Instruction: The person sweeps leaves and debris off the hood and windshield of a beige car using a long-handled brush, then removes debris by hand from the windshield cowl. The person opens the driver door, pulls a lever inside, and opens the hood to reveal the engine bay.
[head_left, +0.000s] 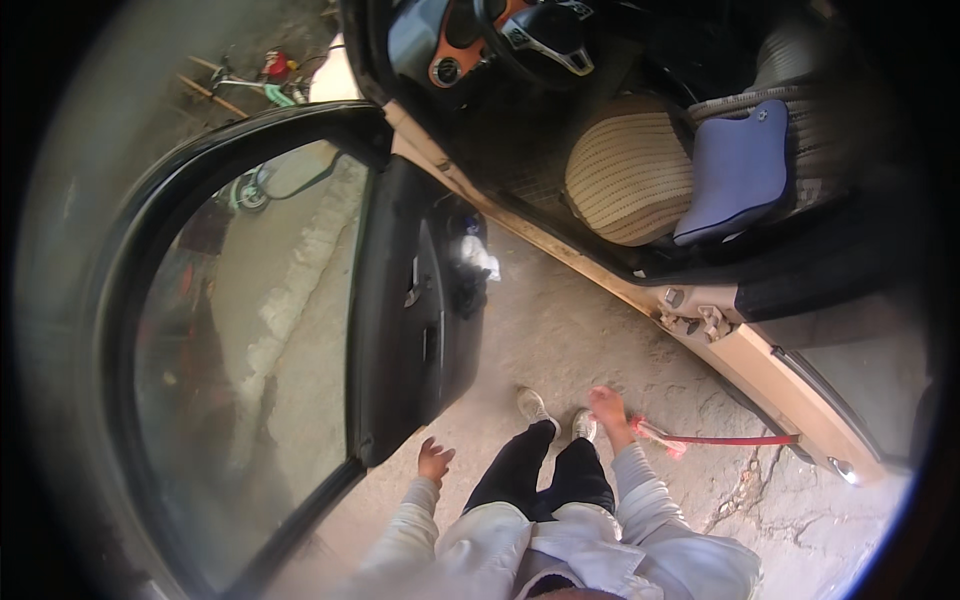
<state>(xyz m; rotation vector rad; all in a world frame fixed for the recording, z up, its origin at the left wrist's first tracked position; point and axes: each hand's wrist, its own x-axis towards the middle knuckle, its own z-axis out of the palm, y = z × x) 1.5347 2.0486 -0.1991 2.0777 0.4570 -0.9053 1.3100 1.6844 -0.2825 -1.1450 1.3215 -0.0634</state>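
My left hand (435, 459) hangs in the air near the lower rear corner of the open car door (397, 322), fingers apart and nothing in it. Over my right shoe, my right hand (607, 406) is held low, loosely curled, with no object visible in it. A thin red rod (735, 440) with pink and white strands (660, 433) lies or sticks out just right of that hand, apart from it. Ahead is the driver's seat (630, 172) in a beige striped cover, bearing a blue-purple cushion (739, 169).
The steering wheel (551, 37) is inside the car at the top. Along the doorway runs the tan sill (555, 247); a door latch striker (709, 322) sits on the pillar. White crumpled material (480, 257) fills the door pocket. Cracked concrete floor (525, 345) lies underfoot. A green-framed wheeled thing (277, 94) stands beyond.
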